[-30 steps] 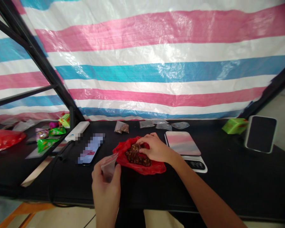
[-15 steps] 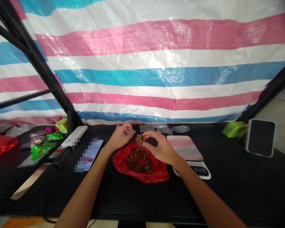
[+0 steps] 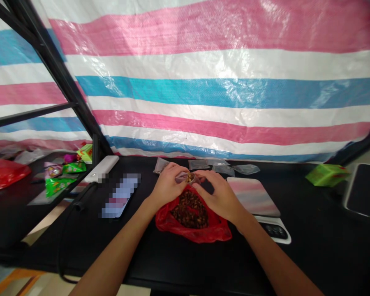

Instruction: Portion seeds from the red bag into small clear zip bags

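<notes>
My left hand [image 3: 168, 186] and my right hand [image 3: 218, 195] both pinch a small clear plastic bag [image 3: 187, 178] that holds a few brown pieces. They hold it just above a red plastic bag [image 3: 191, 235], which lies open on the black table [image 3: 179, 263]. A heap of brown pieces [image 3: 190, 210] fills the red bag's middle. My hands do not appear to touch this heap. Part of the small bag is hidden by my fingers.
A digital scale [image 3: 253, 196] stands to the right of my right hand. Small clear bags [image 3: 199, 164] lie along the back table edge. A pixelated phone [image 3: 120, 195], white power bank [image 3: 101, 168], and snack packets [image 3: 61, 181] are at left; a green box [image 3: 327, 174] is at right.
The small bag, empty in my left hand at first, now holds brown pieces. My hands have come together on it above the red bag, and the view has shifted slightly.
</notes>
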Available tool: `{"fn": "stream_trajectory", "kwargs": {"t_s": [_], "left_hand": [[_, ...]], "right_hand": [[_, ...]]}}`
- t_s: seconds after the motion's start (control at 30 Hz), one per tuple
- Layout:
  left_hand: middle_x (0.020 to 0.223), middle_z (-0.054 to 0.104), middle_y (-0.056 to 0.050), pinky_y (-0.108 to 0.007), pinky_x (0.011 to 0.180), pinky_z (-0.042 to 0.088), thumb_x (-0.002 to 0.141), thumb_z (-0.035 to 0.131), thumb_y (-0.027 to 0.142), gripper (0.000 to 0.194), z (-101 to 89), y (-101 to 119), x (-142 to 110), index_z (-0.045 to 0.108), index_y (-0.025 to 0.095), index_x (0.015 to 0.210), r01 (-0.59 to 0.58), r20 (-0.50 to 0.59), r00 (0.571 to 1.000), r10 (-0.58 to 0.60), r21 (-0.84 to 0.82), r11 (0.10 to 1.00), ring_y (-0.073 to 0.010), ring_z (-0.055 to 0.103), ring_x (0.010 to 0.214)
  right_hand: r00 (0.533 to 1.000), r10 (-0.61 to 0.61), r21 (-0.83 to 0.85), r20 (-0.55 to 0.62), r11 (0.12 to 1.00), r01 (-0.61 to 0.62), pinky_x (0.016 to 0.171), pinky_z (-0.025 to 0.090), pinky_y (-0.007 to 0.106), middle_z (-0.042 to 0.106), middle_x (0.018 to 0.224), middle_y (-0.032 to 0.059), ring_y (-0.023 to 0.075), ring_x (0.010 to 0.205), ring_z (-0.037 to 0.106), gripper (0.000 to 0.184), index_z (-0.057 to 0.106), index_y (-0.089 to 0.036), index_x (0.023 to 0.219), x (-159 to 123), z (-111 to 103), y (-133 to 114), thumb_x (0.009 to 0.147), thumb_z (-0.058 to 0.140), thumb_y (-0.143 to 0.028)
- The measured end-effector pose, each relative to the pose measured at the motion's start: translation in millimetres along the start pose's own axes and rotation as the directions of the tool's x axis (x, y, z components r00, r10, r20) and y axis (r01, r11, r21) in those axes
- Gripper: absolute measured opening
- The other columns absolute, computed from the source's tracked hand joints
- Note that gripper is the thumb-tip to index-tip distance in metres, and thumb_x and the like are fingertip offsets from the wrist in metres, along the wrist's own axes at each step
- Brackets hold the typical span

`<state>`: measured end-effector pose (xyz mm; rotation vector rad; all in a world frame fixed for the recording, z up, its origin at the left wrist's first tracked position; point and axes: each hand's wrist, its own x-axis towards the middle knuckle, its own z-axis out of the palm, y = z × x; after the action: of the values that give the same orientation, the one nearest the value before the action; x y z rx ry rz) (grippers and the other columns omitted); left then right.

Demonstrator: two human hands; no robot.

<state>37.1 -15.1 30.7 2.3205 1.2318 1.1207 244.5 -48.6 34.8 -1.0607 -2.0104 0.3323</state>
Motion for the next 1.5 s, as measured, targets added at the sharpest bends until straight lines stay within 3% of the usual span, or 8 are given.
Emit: {"fn": "stream_trajectory", "kwargs": {"t_s": [0.1,0.3,0.53,0.7,0.9,1.17,1.5], "left_hand": [[0.102,0.073,-0.006,-0.038,0.092,0.050,0.085,0.066,0.015,0.021,2.6,0,-1,0.072,0.022,0.104,0.007,-0.039,0.999,-0.007,-0.021,1.000,-0.0245,0.062,0.102],[0.114,0.072,-0.007,-0.041,0.099,0.049,0.080,0.068,0.010,0.045,8.0,0,-3,0.067,0.023,0.123,-0.047,-0.010,0.999,0.046,-0.090,0.995,-0.0245,0.063,0.107],[0.111,0.072,-0.007,-0.036,0.094,0.053,0.085,0.071,0.022,0.030,10.5,-1,-1,0.070,0.021,0.115,0.118,-0.012,0.992,-0.128,-0.306,0.945,-0.0214,0.068,0.101],[0.101,0.068,-0.004,-0.033,0.090,0.051,0.083,0.068,0.015,0.021,11.9,-2,-1,0.068,0.020,0.104,0.085,-0.021,0.996,-0.091,-0.218,0.972,-0.0197,0.065,0.096],[0.099,0.067,-0.003,-0.033,0.084,0.047,0.078,0.065,0.008,0.027,13.4,-6,-4,0.062,0.019,0.102,0.101,-0.022,0.994,-0.104,-0.093,0.990,-0.0202,0.060,0.093],[0.107,0.070,-0.004,-0.038,0.090,0.044,0.079,0.070,0.011,0.032,13.7,-6,-5,0.063,0.020,0.109,0.006,-0.005,1.000,-0.006,-0.008,1.000,-0.0238,0.059,0.099],[0.103,0.068,-0.004,-0.039,0.088,0.044,0.081,0.067,0.010,0.027,12.8,3,-5,0.061,0.021,0.105,-0.036,-0.060,0.997,0.038,0.032,0.999,-0.0240,0.058,0.099]], "right_hand": [[1.000,-0.001,-0.003,-0.004,1.000,0.001,0.097,0.051,0.042,0.073,0.115,0.0057,0.0247,0.104,0.067,0.028,0.064,-0.027,0.125,0,-1,1,0.098,0.063,-0.032],[1.000,-0.006,-0.024,0.007,1.000,0.006,0.097,0.050,0.044,0.073,0.117,0.0066,0.0258,0.107,0.067,0.028,0.063,-0.027,0.126,0,0,2,0.098,0.062,-0.032],[1.000,-0.003,-0.018,-0.004,1.000,0.003,0.098,0.051,0.044,0.072,0.119,0.0060,0.0256,0.107,0.067,0.029,0.062,-0.028,0.127,0,1,3,0.098,0.062,-0.033],[1.000,-0.020,-0.007,0.002,1.000,0.020,0.098,0.051,0.041,0.072,0.118,0.0046,0.0244,0.108,0.067,0.028,0.063,-0.028,0.125,0,-1,0,0.098,0.063,-0.030],[0.998,-0.037,-0.041,0.041,0.998,0.039,0.096,0.049,0.042,0.072,0.116,0.0049,0.0252,0.107,0.066,0.027,0.063,-0.027,0.125,0,0,-4,0.097,0.064,-0.029],[0.997,-0.052,-0.047,0.048,0.997,0.054,0.095,0.050,0.040,0.071,0.113,0.0054,0.0244,0.105,0.065,0.026,0.063,-0.025,0.122,0,1,-6,0.096,0.064,-0.025],[0.997,-0.052,-0.063,0.059,0.996,0.056,0.096,0.051,0.043,0.069,0.113,0.0062,0.0259,0.105,0.065,0.027,0.062,-0.026,0.123,-1,6,-5,0.096,0.064,-0.025]]}}
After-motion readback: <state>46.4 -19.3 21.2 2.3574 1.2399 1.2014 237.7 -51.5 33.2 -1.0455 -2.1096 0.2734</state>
